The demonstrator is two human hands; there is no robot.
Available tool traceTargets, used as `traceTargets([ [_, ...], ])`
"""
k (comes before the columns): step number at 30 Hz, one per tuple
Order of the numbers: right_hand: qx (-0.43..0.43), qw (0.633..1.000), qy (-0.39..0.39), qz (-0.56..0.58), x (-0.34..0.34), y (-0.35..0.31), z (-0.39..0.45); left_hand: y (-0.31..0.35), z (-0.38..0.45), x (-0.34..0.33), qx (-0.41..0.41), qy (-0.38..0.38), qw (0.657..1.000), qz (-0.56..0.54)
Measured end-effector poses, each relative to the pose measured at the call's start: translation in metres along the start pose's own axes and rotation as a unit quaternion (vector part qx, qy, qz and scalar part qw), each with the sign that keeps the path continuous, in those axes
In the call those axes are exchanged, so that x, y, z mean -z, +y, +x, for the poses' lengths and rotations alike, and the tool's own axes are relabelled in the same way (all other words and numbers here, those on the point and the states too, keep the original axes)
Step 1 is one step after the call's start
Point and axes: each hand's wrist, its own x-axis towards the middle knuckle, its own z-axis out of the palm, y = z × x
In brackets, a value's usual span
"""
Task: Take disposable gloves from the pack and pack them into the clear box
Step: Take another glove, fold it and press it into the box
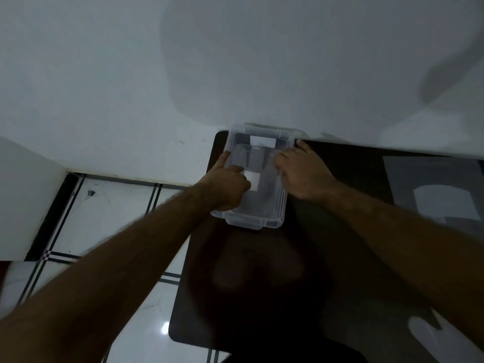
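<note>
Your left hand (230,183) and right hand (301,176) each have their grip closed on the clear box (258,218), which sits on the dark worktop (340,244) against the wall. Hold both long edges evenly and lift the lid straight, not twisted. No glove pack shows; dim light blurs whether lid and base are already apart.

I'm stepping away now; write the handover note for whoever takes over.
Left hand: on the clear box's left rim, fingers curled over it.
Right hand: on the right rim, fingers curled over it.
Box: on the dark table, at its far left corner by the wall.
Done: no gloves visible in the box.
Left: find the glove pack, not clearly in view, and fill the box.
</note>
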Motion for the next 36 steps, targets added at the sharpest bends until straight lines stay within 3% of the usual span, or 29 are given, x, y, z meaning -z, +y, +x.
traceTargets([
  [3,-0.008,0.998,0.051,0.047,0.001,0.001,-0.067,0.022,-0.017,0.005,0.032,0.035,0.998,-0.033],
  [9,-0.027,0.995,-0.018,0.094,-0.022,0.020,-0.201,0.118,-0.045,0.031,0.050,0.077,0.992,-0.091],
  [17,-0.070,0.991,-0.041,0.102,-0.078,0.072,-0.376,0.299,-0.031,0.031,-0.058,0.117,0.981,-0.144],
  [23,-0.173,0.972,-0.093,0.127,-0.102,0.125,-0.514,0.441,0.002,0.020,-0.169,0.037,0.962,-0.212],
  [25,-0.179,0.970,-0.102,0.127,-0.112,0.139,-0.555,0.479,0.011,0.013,-0.196,0.027,0.959,-0.201],
  [29,-0.141,0.975,-0.158,0.074,-0.132,0.154,-0.599,0.538,0.021,-0.009,-0.184,0.083,0.965,-0.165],
  [36,-0.101,0.991,-0.063,0.058,-0.145,0.149,-0.613,0.581,0.025,-0.026,-0.181,0.103,0.976,-0.066],
])
